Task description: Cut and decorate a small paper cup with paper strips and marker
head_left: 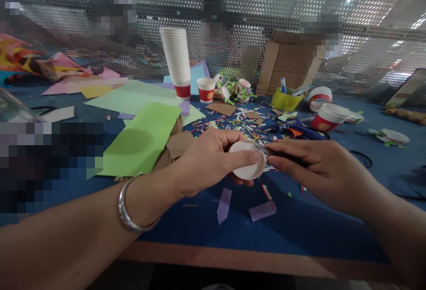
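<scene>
My left hand [213, 156] grips a white paper cup base [240, 160], cut down to a shallow round, with the thumb pressed inside it. My right hand [309, 165] pinches a slim dark-handled tool with a metal blade [261, 148]; its tip meets the far right rim of the cup base. Fingers hide most of the handle, so its exact kind is unclear. Just below the hands, two purple paper strips [225, 204] lie on the blue table. A small red-and-white paper scrap [266, 191] lies near them.
Behind the hands, paper shreds [229, 125] are scattered. A tall paper cup stack [176, 63], a single cup [206, 90], paper-cup turtles [233, 89] and a yellow holder [286, 100] stand farther back. Green paper [143, 139] and cardboard [179, 144] lie left; a red cup [328, 117] sits right.
</scene>
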`<state>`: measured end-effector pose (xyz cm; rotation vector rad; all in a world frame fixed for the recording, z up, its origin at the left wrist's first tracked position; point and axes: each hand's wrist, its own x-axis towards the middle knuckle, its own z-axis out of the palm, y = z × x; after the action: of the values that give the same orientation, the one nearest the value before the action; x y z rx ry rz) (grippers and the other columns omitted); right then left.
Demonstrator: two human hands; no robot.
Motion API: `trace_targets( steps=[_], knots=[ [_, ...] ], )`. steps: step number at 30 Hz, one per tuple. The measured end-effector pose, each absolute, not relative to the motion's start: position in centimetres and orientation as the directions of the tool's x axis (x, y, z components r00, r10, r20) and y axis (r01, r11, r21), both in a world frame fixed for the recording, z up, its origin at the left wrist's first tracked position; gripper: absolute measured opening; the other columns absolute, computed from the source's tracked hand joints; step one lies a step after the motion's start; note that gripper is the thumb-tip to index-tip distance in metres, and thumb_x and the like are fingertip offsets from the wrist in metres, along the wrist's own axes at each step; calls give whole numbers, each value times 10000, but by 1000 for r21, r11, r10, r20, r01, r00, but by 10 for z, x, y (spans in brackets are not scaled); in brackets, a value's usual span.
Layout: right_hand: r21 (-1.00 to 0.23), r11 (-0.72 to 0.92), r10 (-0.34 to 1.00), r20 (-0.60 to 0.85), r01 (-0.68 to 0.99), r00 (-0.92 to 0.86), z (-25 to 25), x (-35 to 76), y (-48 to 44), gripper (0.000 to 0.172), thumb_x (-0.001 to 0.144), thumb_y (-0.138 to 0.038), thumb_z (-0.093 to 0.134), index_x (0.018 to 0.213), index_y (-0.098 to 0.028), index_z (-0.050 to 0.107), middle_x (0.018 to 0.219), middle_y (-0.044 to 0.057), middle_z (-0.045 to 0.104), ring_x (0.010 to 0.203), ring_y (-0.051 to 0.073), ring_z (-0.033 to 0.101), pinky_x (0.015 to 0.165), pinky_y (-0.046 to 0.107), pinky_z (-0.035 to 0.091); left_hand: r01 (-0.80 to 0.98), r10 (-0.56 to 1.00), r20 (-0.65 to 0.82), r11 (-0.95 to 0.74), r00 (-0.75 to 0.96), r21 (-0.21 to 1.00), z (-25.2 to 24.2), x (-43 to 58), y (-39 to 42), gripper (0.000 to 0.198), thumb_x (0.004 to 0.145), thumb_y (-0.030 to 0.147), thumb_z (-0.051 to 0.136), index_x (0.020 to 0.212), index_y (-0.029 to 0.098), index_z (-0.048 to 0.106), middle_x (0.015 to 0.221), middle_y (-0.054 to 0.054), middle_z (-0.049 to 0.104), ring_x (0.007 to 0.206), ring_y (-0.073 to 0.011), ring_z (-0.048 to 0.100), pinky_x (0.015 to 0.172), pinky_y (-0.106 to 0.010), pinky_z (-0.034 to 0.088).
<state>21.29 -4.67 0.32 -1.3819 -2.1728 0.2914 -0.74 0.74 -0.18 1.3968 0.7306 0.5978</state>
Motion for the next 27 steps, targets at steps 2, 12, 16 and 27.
trace_targets(
  steps=[2,12,16,27],
  knots=[
    [-465,443,890,331,767,-313,3,214,-49,322,981,-421,598,1139,-234,807,1070,69,827,913,271,783,751,341,605,38,753,-105,106,649,994,-2,-7,6,207,818,313,812,826,148,688,688,4,731,569,-107,692,529,-178,559],
    [-440,437,890,335,784,-309,5,214,-49,353,983,-450,581,1087,-207,816,1043,81,832,874,283,788,680,347,602,-18,724,-134,197,676,980,-2,-4,4,272,814,365,825,820,133,682,709,-9,721,616,-127,712,550,-191,559],
    [-426,462,881,322,778,-347,6,216,-48,335,990,-445,575,1044,-218,814,995,66,833,827,261,779,605,312,563,13,732,-128,160,670,987,-4,-4,6,273,810,362,833,820,129,690,707,-10,729,610,-105,681,590,-194,564],
    [-529,423,906,268,736,-328,9,218,-50,289,956,-438,630,1085,-264,822,939,9,837,758,207,758,628,285,572,-33,623,-239,392,745,920,1,-3,4,309,770,352,876,799,101,699,698,-55,746,602,-125,714,540,-166,551]
  ],
)
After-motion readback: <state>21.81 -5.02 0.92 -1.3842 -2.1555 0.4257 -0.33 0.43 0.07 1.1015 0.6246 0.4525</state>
